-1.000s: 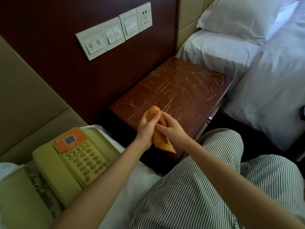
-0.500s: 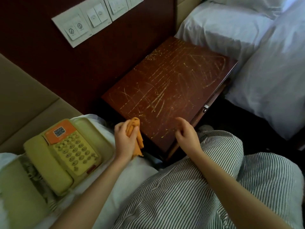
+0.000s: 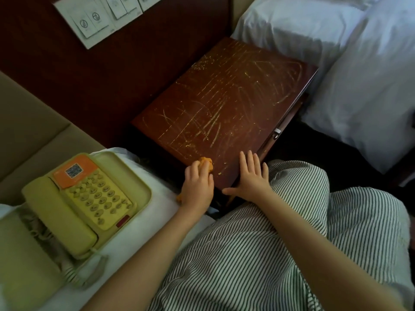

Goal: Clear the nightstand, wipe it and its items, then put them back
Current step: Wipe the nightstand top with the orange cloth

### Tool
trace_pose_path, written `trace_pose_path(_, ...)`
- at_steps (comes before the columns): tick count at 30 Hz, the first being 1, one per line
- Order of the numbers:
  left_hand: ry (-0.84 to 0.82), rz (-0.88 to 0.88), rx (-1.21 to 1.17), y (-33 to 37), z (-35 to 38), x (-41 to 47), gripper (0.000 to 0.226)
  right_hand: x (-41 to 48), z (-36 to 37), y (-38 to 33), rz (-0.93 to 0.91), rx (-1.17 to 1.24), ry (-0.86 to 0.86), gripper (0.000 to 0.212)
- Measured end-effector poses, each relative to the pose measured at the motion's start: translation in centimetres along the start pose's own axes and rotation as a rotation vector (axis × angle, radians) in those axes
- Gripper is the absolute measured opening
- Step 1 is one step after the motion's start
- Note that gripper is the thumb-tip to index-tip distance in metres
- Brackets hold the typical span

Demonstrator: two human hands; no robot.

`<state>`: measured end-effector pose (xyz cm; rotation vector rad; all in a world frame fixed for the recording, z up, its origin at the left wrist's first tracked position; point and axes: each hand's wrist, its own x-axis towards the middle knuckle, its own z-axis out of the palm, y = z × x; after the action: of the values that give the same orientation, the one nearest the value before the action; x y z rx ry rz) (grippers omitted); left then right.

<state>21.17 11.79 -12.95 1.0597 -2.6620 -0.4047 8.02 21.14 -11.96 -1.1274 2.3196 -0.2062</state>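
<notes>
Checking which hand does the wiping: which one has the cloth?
The left hand, gripping the orange cloth at the nightstand's near edge. The right hand lies flat on the top, fingers spread, holding nothing.

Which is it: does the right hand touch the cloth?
Apart. Head view shows bare nightstand between the right hand and the cloth under the left hand.

Nightstand (image 3: 224,104): at our twelve o'clock.
Telephone (image 3: 85,198): at our nine o'clock, on the bed (image 3: 139,232) left of it.
</notes>
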Motion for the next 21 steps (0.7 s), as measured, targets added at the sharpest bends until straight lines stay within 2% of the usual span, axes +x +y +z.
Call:
trace_pose_path(5, -0.049, 0.293, 0.024, -0.4, 0.9, -2.8, 0.056, 0.2, -0.1, 0.2, 0.072, -0.053, -0.002, 0.133)
trace_pose_path(7, -0.077, 0.358, 0.020, -1.3, 0.8, -2.7, 0.063, 0.2, -0.4, 0.6, 0.059, -0.073, -0.023, 0.133)
trace_pose_path(9, -0.073, 0.284, 0.018, -2.3, 0.2, -1.7, 0.056, 0.0, -0.7, 1.0, 0.033, -0.092, -0.032, 0.130)
trace_pose_path(13, -0.010, -0.012, -0.012, -2.6, -1.0, 0.8, 0.046, -0.6, -0.7, 1.1, 0.045, -0.089, -0.034, 0.127)
trace_pose_path(16, 0.020, -0.028, -0.062, -1.4, -0.7, 1.1, 0.044, -0.6, -0.5, 1.0, 0.084, -0.071, -0.054, 0.128)
trace_pose_path(18, 0.011, 0.073, -0.073, -0.4, 0.0, 0.0, 0.046, -0.5, -0.6, 1.1, 0.097, -0.050, -0.075, 0.129)
trace_pose_path(21, -0.057, 0.321, -0.078, 0.6, 0.4, -2.6, 0.055, -0.3, -0.7, 1.0, 0.086, -0.040, -0.084, 0.128)
